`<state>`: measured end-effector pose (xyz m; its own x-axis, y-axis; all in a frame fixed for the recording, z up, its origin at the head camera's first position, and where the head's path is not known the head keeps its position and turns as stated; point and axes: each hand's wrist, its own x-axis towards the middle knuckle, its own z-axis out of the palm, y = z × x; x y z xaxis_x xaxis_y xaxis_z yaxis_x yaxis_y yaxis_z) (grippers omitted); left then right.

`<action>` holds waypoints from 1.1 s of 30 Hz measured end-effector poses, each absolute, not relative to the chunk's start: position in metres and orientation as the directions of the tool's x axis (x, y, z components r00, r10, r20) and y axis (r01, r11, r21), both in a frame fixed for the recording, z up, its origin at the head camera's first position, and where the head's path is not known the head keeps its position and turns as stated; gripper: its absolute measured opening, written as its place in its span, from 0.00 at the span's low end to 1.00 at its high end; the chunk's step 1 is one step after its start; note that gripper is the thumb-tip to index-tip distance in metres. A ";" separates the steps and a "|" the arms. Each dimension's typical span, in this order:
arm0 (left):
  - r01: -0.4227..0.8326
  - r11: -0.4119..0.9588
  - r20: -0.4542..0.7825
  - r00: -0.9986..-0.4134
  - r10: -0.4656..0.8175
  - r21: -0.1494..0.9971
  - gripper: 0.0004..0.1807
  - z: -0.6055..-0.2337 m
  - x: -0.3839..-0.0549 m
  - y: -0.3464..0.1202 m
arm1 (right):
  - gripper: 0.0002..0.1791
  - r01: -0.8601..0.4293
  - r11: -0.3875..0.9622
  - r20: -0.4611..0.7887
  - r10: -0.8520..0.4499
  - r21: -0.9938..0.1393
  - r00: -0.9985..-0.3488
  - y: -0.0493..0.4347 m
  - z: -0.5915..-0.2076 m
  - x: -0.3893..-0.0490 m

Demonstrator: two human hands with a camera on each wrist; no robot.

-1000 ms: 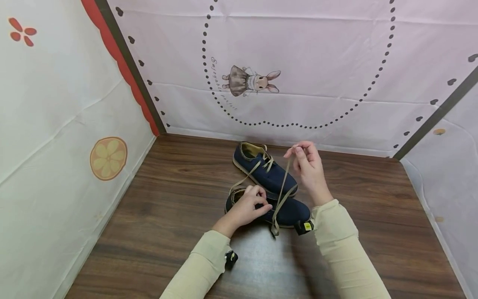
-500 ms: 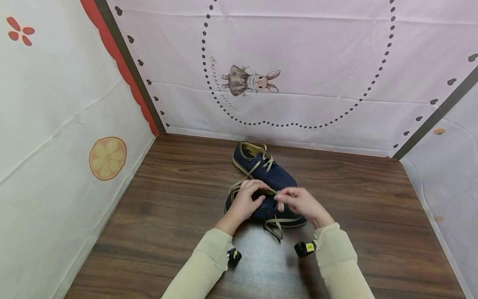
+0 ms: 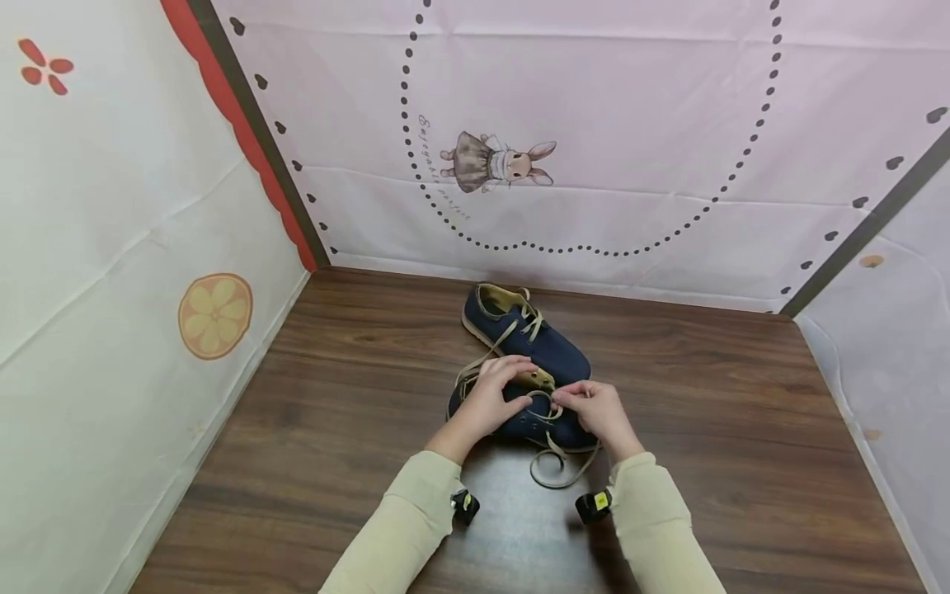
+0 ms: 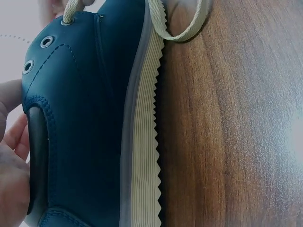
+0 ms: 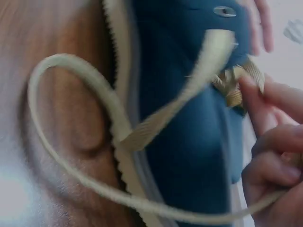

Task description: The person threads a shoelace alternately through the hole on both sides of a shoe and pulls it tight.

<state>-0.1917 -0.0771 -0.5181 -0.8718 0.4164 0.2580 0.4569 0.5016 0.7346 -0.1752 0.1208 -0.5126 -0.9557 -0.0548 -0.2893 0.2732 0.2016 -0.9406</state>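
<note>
Two navy shoes with tan laces lie side by side on the wooden surface. On the near shoe (image 3: 512, 425), my left hand (image 3: 486, 404) curves over the opening and holds the upper, its fingers by the tan-lined flap (image 3: 536, 379) and its thumb close to the eyelets. The right hand (image 3: 597, 410) pinches the tan shoelace (image 5: 165, 111) beside the eyelets. One lace end trails in a loop on the near side and runs back into the right hand's curled fingers. In the left wrist view, two metal eyelets (image 4: 46, 41) show without lace.
Behind lies the far shoe (image 3: 545, 338), its lace threaded across, with a loose end (image 3: 478, 359) hanging toward the near shoe. Printed cloth walls (image 3: 631, 148) enclose the brown wooden surface (image 3: 356, 412) at the back and both sides.
The right hand has come down from above the toes to the near shoe's eyelets, drawing lace along. The near-side lace now spreads into a wider loop. The left hand has stayed almost in place.
</note>
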 end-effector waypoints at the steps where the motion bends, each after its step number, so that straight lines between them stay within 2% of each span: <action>1: 0.454 0.500 0.253 -0.872 0.419 0.737 0.23 -0.518 -0.192 -0.077 | 0.11 0.276 0.246 -0.290 -0.021 -0.929 -0.957 0.117 -0.514 -0.176; 5: 0.446 0.503 0.237 -0.873 0.426 0.740 0.22 -0.519 -0.191 -0.077 | 0.10 0.282 0.306 -0.275 0.067 -0.909 -0.959 0.108 -0.517 -0.177; 10: 0.435 0.500 0.226 -0.877 0.424 0.749 0.22 -0.520 -0.190 -0.076 | 0.10 0.287 0.325 -0.267 0.107 -0.901 -0.958 0.102 -0.516 -0.179; 20: 0.435 0.502 0.244 -0.882 0.403 0.748 0.23 -0.521 -0.189 -0.076 | 0.10 0.280 0.330 -0.258 0.111 -0.901 -0.960 0.099 -0.522 -0.180; 26: 0.380 0.557 0.222 -0.917 0.332 0.738 0.32 -0.521 -0.188 -0.076 | 0.10 0.299 0.263 -0.277 0.116 -0.917 -0.954 0.097 -0.521 -0.180; 33: 0.395 0.617 0.163 -0.902 0.399 0.680 0.23 -0.521 -0.190 -0.074 | 0.19 0.283 0.223 -0.287 0.013 -0.933 -0.958 0.099 -0.522 -0.185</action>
<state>-0.1903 -0.0745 -0.5212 -0.9024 0.3990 0.1626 0.3955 0.6172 0.6802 -0.1850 0.0995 -0.5215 -0.9578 0.0133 -0.2870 0.2827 0.2226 -0.9330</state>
